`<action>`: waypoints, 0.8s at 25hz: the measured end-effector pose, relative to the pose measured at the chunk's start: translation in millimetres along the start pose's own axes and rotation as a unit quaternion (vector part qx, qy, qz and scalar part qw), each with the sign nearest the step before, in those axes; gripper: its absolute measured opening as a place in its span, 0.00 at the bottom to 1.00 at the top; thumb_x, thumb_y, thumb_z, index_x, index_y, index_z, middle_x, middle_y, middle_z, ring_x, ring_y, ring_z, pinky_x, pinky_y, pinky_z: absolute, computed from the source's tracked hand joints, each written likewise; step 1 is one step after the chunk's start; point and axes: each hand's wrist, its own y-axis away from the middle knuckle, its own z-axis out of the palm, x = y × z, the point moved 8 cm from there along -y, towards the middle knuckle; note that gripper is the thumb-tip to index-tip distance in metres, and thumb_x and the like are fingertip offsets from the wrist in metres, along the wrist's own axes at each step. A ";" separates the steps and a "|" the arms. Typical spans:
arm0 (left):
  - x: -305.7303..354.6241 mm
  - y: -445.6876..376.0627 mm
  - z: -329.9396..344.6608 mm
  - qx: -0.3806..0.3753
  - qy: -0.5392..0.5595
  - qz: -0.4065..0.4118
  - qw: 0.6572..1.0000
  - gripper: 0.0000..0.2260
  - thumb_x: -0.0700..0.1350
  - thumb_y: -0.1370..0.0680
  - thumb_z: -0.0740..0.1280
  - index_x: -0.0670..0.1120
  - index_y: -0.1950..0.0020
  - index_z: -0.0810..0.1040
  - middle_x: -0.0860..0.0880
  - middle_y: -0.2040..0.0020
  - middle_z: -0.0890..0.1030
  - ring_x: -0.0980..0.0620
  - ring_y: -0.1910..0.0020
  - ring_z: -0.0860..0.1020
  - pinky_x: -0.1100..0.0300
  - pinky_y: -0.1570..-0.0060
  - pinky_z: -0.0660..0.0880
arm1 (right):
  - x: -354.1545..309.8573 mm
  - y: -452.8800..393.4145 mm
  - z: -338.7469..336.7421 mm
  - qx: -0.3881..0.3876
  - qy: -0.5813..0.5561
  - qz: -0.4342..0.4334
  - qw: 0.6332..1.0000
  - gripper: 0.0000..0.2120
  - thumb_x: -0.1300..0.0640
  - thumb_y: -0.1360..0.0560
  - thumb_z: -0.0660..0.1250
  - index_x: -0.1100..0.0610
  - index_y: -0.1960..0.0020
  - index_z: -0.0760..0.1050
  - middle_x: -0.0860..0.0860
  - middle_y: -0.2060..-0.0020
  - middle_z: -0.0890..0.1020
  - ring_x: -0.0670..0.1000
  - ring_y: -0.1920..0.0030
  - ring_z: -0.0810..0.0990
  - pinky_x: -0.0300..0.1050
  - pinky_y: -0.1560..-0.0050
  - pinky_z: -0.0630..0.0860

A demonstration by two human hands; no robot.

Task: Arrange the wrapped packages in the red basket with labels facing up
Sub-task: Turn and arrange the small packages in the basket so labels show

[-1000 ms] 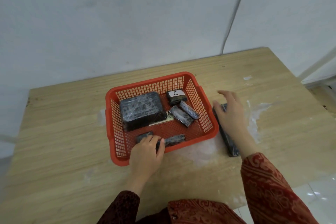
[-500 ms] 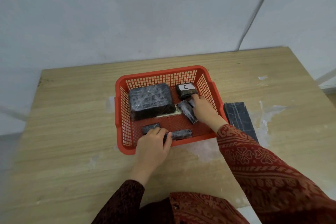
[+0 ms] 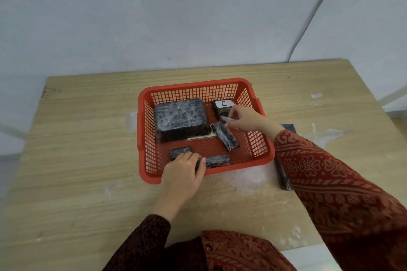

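A red basket (image 3: 193, 87) stands on the wooden table. Inside lie a large black wrapped package (image 3: 180, 119), a small package with a white "C" label (image 3: 223, 104) facing up, a narrow package (image 3: 226, 137) and a long package (image 3: 217, 160) along the front wall. My left hand (image 3: 184, 170) rests over the basket's front rim on that long package and its small neighbour (image 3: 179, 152). My right hand (image 3: 244, 117) pinches a small slim wrapped package (image 3: 225, 119), raised just in front of the "C" package.
A long black wrapped package (image 3: 284, 174) lies on the table right of the basket, mostly hidden under my right sleeve. A white card edge (image 3: 201, 137) pokes out below the large package. White stains mark the table (image 3: 88, 182). A wall stands behind.
My right hand left the long package on the table, reached into the basket and picked up a small slim package. My left hand stayed at the front rim.
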 end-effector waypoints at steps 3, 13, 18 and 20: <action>0.5 -0.2 0.5 -0.006 0.005 -0.002 1.000 0.16 0.52 0.20 0.55 0.47 0.51 0.81 0.53 0.58 0.82 0.55 0.59 0.79 0.60 0.69 0.75 | -2.4 -8.3 -10.9 0.020 0.029 -0.031 0.999 0.10 0.55 0.25 0.69 0.60 0.48 0.75 0.51 0.57 0.78 0.52 0.56 0.77 0.40 0.60 0.72; 0.5 0.6 -0.5 -0.008 0.002 0.004 1.000 0.16 0.52 0.20 0.55 0.47 0.53 0.80 0.53 0.59 0.81 0.55 0.61 0.78 0.60 0.70 0.75 | -12.5 -8.4 2.0 0.055 0.240 -0.095 0.965 0.17 0.58 0.26 0.68 0.62 0.38 0.73 0.58 0.44 0.77 0.58 0.43 0.76 0.54 0.46 0.76; 0.5 0.8 0.1 -0.013 0.005 0.003 1.000 0.16 0.52 0.20 0.55 0.47 0.52 0.80 0.53 0.59 0.81 0.55 0.61 0.78 0.59 0.69 0.75 | -18.0 -3.9 13.5 0.086 0.248 -0.121 0.957 0.15 0.62 0.24 0.64 0.60 0.39 0.68 0.59 0.44 0.78 0.60 0.45 0.77 0.56 0.52 0.78; 0.7 0.7 0.1 -0.015 0.005 0.003 1.000 0.16 0.52 0.20 0.55 0.47 0.52 0.80 0.53 0.59 0.81 0.55 0.61 0.78 0.60 0.70 0.75 | -18.9 -2.3 19.0 0.087 0.285 -0.135 0.945 0.18 0.67 0.26 0.63 0.58 0.38 0.67 0.57 0.44 0.77 0.59 0.43 0.74 0.55 0.53 0.78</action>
